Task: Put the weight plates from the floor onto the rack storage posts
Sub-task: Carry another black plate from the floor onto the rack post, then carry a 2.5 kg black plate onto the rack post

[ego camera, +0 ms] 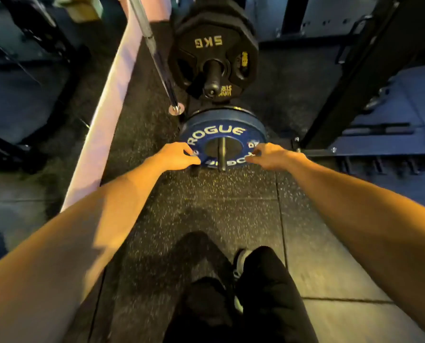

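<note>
The speckled black rubber floor (206,201) fills most of the view, and every place below is given from the blue ROGUE plate (222,137). To the right of the plate stands a black rack upright (350,78). To its left a pale padded beam (112,102) runs away along the floor, and just beside that a steel barbell (157,58) slants down to an end level with the plate's top edge.

Directly above the plate, a black 5 KG plate (212,58) sits with other black plates behind it on an upper storage post (212,78), whose end points at the camera.

The blue plate itself is round, with white ROGUE lettering around a wide dark centre. It sits low on the rack, just above the floor, on a lower storage post (222,154) that passes through its centre hole and sticks out toward the camera. At least 1 more plate edge shows behind it.

The left hand (174,155) grips the plate's lower left rim, fingers curled round the edge. The right hand (271,155) meets the lower right rim, its fingers bent and pinching the edge. Both forearms reach in from the bottom corners, above dark-trousered legs (243,293).
</note>
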Demonstrator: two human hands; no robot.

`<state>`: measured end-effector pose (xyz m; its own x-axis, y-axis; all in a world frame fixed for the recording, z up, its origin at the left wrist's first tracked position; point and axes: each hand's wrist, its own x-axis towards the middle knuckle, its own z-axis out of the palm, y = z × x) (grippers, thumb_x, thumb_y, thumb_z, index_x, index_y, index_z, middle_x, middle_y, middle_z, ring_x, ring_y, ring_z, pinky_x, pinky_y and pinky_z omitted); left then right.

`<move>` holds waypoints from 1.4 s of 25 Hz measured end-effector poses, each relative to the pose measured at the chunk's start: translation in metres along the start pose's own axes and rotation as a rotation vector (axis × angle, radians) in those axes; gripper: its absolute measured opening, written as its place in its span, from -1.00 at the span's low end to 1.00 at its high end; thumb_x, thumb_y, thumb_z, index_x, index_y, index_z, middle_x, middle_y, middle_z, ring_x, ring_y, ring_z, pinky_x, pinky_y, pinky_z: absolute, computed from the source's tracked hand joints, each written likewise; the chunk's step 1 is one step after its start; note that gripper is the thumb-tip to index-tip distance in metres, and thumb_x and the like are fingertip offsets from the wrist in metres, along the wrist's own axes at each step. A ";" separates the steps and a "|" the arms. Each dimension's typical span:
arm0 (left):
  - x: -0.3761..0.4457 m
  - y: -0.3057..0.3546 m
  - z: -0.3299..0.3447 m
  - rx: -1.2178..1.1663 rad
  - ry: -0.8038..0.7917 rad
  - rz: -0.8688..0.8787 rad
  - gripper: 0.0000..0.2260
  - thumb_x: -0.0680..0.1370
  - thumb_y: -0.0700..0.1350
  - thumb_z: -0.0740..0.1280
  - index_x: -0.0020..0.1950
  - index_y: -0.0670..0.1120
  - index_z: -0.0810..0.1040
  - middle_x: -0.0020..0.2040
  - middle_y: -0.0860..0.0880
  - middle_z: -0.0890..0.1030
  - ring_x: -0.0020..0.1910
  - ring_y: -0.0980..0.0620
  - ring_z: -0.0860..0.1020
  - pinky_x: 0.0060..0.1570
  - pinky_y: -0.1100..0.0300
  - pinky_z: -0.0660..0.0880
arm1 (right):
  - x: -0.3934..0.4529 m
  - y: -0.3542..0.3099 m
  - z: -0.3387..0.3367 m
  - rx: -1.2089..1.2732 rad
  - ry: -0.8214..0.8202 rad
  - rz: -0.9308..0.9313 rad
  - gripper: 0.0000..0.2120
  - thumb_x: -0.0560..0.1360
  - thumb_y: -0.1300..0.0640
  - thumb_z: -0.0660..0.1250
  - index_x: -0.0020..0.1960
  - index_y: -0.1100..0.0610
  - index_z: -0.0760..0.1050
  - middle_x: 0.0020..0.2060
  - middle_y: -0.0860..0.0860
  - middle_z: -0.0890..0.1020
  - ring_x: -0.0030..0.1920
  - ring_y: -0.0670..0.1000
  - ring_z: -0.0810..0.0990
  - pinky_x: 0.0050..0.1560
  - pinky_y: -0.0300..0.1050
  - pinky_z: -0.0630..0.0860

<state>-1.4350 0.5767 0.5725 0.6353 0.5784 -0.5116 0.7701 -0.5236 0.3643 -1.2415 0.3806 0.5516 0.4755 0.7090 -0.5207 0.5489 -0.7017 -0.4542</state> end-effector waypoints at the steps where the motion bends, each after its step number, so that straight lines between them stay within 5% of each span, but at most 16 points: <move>1: -0.021 0.002 0.007 -0.009 -0.050 -0.016 -0.59 0.41 0.22 0.41 0.17 0.07 0.54 0.22 -0.02 0.56 0.05 -0.02 0.53 -0.06 0.16 0.38 | -0.023 0.005 0.013 0.051 -0.053 0.025 -0.56 0.51 -0.13 0.29 0.24 0.17 0.49 0.19 0.15 0.56 0.16 0.16 0.53 0.05 -0.08 0.43; 7: -0.155 0.010 0.040 -0.115 -0.338 -0.164 -0.62 0.40 0.27 0.37 0.14 0.15 0.54 0.04 0.11 0.55 -0.10 0.14 0.51 -0.13 0.14 0.41 | -0.166 0.024 0.058 0.308 -0.237 0.210 -0.65 0.51 -0.09 0.30 0.20 0.09 0.53 0.12 0.08 0.61 0.04 0.07 0.56 -0.04 -0.16 0.40; 13: -0.251 -0.012 0.118 -0.005 -0.606 -0.163 -0.64 0.53 0.14 0.30 0.22 -0.04 0.52 0.18 -0.09 0.58 0.05 -0.07 0.54 -0.07 0.20 0.38 | -0.271 0.045 0.128 0.266 -0.385 0.325 -0.66 0.53 -0.02 0.28 0.19 0.16 0.53 0.10 0.13 0.60 0.17 0.15 0.55 0.07 -0.09 0.44; 20: -0.241 0.012 0.120 0.112 -0.625 -0.050 -0.65 0.50 0.17 0.33 0.18 0.00 0.54 0.08 0.00 0.54 0.04 0.00 0.48 -0.05 0.15 0.37 | -0.317 0.053 0.137 0.430 -0.176 0.431 -0.69 0.53 0.00 0.29 0.13 0.19 0.56 0.08 0.16 0.63 0.09 0.15 0.58 0.03 -0.09 0.45; 28: -0.214 0.191 0.167 0.330 -0.738 0.303 -0.70 0.47 0.18 0.34 0.11 0.05 0.54 -0.01 0.04 0.57 -0.07 0.07 0.53 -0.06 0.17 0.39 | -0.414 0.160 0.121 0.637 0.114 0.676 -0.70 0.56 0.04 0.26 0.17 0.21 0.56 0.13 0.16 0.63 0.12 0.14 0.58 -0.03 -0.18 0.40; 35: -0.236 0.399 0.286 0.585 -0.811 0.518 -0.70 0.52 0.10 0.32 0.17 -0.02 0.56 0.16 -0.03 0.57 0.13 -0.01 0.50 0.04 0.20 0.35 | -0.524 0.327 0.104 0.798 0.247 0.909 -0.65 0.55 -0.02 0.26 0.20 0.19 0.54 0.21 0.14 0.59 0.20 0.14 0.54 0.13 -0.11 0.43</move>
<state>-1.2940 0.0528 0.6157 0.4819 -0.2597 -0.8369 0.1434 -0.9188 0.3677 -1.3825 -0.2276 0.6004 0.6298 -0.1256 -0.7665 -0.5809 -0.7313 -0.3575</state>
